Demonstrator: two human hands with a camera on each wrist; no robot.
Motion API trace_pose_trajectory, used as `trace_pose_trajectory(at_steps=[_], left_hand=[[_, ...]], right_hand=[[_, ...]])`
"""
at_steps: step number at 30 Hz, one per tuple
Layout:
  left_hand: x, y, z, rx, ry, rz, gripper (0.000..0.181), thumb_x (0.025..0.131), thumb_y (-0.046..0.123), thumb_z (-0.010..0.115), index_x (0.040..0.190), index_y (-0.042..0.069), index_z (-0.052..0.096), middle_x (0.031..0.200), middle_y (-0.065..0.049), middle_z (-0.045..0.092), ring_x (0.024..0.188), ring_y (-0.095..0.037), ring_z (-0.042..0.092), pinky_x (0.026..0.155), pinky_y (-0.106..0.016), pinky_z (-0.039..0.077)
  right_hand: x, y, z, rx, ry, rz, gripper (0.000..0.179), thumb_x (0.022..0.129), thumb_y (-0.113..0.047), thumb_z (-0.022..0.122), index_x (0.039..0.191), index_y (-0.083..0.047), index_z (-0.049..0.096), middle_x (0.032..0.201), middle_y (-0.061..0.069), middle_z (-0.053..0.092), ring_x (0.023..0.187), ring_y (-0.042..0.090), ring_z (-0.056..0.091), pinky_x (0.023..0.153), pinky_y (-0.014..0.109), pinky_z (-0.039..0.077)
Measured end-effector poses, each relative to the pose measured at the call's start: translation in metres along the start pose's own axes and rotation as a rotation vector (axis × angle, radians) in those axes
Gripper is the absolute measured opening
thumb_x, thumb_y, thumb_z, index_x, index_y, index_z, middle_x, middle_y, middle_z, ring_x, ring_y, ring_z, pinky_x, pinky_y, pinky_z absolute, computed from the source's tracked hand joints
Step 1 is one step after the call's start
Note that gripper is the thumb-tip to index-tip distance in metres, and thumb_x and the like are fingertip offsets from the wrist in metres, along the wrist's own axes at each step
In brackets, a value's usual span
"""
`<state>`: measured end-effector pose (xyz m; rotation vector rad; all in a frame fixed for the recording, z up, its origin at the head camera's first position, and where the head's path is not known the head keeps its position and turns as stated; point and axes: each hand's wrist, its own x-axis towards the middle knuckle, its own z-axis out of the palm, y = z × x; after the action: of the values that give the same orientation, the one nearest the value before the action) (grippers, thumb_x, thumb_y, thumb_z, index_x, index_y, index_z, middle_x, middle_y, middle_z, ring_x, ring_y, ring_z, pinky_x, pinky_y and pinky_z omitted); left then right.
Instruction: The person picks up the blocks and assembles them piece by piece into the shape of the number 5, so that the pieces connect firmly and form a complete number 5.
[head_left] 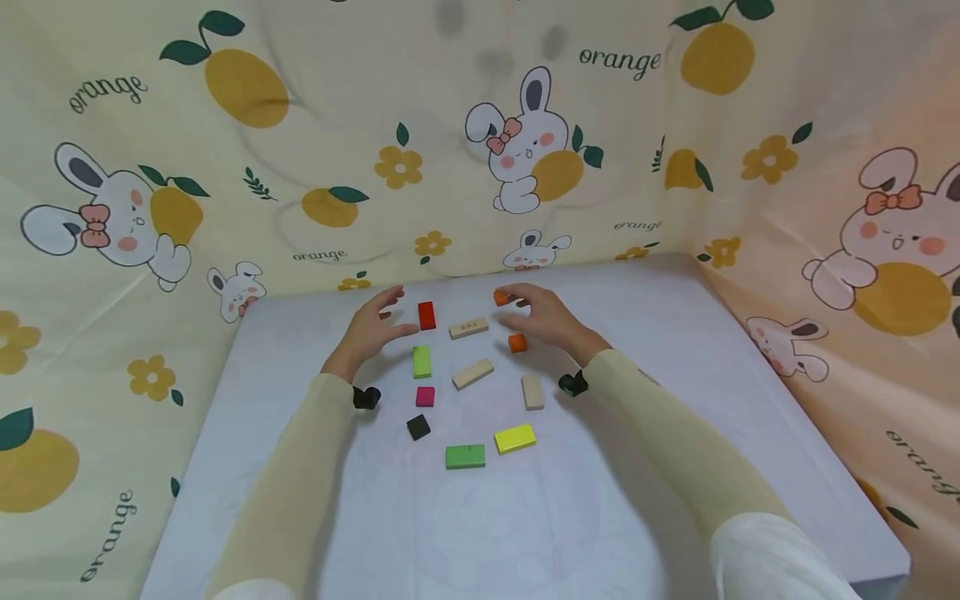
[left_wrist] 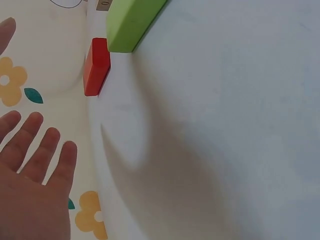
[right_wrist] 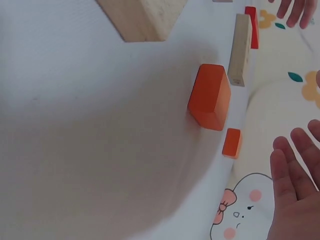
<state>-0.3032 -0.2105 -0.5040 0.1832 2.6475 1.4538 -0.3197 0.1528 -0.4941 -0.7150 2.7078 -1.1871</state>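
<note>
The cloth backdrop (head_left: 337, 142) repeatedly reads "orange" in script.

The head view is quite bright, and the cloth (head_left: 840, 92) at its right side takes a warm orange tint. Both wrist views are dimmer; wide, soft-edged shadows (left_wrist: 175, 175) fall on the table (left_wrist: 250, 90), whose edge looks curved.
</note>
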Motion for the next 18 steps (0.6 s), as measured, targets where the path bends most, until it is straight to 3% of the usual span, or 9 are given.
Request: trace_pose_trajectory(at_steps=[8, 18], left_hand=[[0.006, 0.000, 0.002, -0.014, -0.025, -0.027, 0.088, 0.097, 0.025, 0.085, 0.170, 0.018, 0.037, 0.168, -0.009, 0.043, 0.152, -0.036, 0.041, 0.123, -0.054, 0.037], [0.014, -0.001, 0.011, -0.015, -0.054, -0.033, 0.086, 0.098, 0.026, 0.084, 0.169, 0.014, 0.037, 0.167, -0.010, 0.044, 0.152, -0.038, 0.041, 0.122, -0.059, 0.038]], right_hand=[[0.008, 0.004, 0.008, 0.037, -0.021, 0.021, 0.058, 0.103, -0.026, 0.074, 0.157, -0.014, 0.058, 0.152, 0.012, 0.060, 0.136, 0.033, 0.054, 0.116, 0.050, 0.044], [0.017, 0.003, 0.015, 0.059, -0.034, 0.077, 0.057, 0.101, -0.022, 0.075, 0.156, -0.014, 0.060, 0.150, 0.014, 0.060, 0.133, 0.032, 0.056, 0.115, 0.050, 0.045]])
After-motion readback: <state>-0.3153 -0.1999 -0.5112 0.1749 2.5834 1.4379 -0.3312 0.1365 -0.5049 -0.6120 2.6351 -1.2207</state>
